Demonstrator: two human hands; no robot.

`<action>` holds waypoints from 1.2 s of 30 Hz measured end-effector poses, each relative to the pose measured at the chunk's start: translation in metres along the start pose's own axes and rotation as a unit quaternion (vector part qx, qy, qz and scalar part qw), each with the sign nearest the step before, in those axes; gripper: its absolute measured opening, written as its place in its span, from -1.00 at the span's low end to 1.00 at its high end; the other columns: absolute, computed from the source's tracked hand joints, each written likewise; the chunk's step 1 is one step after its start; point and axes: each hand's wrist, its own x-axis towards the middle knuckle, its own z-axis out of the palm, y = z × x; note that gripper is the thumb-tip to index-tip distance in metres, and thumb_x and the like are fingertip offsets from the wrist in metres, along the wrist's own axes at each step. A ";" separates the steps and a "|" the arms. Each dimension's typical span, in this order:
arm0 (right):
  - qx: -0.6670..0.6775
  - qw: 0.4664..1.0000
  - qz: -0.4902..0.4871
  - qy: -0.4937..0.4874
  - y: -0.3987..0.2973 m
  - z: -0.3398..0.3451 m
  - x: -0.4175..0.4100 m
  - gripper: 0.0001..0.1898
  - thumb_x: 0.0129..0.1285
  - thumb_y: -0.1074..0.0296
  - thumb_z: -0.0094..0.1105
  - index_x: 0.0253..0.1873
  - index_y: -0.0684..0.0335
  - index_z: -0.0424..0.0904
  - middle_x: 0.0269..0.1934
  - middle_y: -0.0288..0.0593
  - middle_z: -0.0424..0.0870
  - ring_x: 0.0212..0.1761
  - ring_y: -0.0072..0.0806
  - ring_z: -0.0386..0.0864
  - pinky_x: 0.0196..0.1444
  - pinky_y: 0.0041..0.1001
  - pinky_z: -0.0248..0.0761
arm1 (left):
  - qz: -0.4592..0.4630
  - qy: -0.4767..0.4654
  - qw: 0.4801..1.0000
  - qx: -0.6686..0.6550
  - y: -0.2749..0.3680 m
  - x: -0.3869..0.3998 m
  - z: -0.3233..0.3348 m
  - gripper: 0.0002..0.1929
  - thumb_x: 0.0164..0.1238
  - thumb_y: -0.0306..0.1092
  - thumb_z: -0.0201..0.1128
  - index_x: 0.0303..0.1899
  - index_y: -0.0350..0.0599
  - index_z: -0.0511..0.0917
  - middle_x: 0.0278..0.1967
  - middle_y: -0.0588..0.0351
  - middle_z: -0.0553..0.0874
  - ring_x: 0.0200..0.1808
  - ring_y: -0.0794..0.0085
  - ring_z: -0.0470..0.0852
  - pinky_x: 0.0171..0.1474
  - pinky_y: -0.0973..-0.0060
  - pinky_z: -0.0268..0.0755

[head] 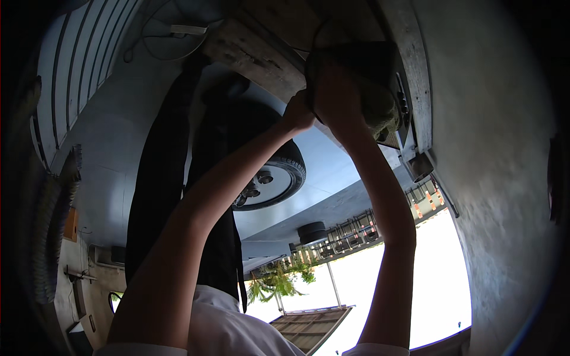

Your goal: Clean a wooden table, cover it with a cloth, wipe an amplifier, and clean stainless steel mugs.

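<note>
My left hand [299, 111] is closed at the near left edge of a dark, rounded object [313, 75], whose kind the deep shade hides. My right hand [337, 95] reaches over the same object, just right of my left hand; its fingers are lost in shadow. Against the right wrist lies a rumpled olive-green cloth [384, 109]. Behind and right of the hands stands a black box-like thing [369, 58] with small dark parts along its right side. All of this is at a worn wooden counter or bench [258, 55].
Below the bench is a tyre [297, 167] with metal cups on its round top, beside my legs. A metal cup-like container [419, 167] is by the counter's end. A grey wall [485, 133] rises at right; a cable [144, 42] trails at upper left. Stacked chairs [352, 233] stand farther off.
</note>
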 end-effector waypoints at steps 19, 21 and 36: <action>0.031 0.994 0.096 0.033 0.010 0.048 0.013 -0.56 0.24 0.25 -0.08 0.12 0.44 0.45 0.24 0.16 0.33 0.26 -0.15 0.31 0.40 -0.26 -0.03 | 0.188 0.121 0.974 0.047 -0.033 0.014 0.011 -0.63 0.37 -0.16 0.05 0.02 -0.27 0.39 -0.24 -0.18 0.68 -0.18 0.01 0.65 -0.15 0.19 0.50; -0.167 0.978 0.116 0.052 0.021 -0.021 -0.002 -0.59 0.26 0.22 -0.07 0.11 0.34 0.47 0.27 0.17 0.30 0.19 -0.11 0.39 0.33 -0.23 0.14 | 0.155 0.117 0.979 0.053 -0.026 0.008 -0.006 -0.64 0.38 -0.17 0.03 0.01 -0.27 0.40 -0.25 -0.18 0.68 -0.19 0.01 0.65 -0.16 0.19 0.50; 0.314 0.800 0.220 0.462 0.032 0.013 -0.046 -0.63 0.26 0.36 0.01 0.16 0.29 0.43 0.15 0.11 0.45 0.14 -0.07 0.48 0.14 -0.16 0.37 | 0.051 -0.020 0.974 0.220 -0.021 0.017 -0.022 -0.69 0.47 -0.26 -0.16 -0.06 -0.31 0.44 -0.38 -0.12 0.64 -0.35 0.09 0.63 -0.20 0.27 0.49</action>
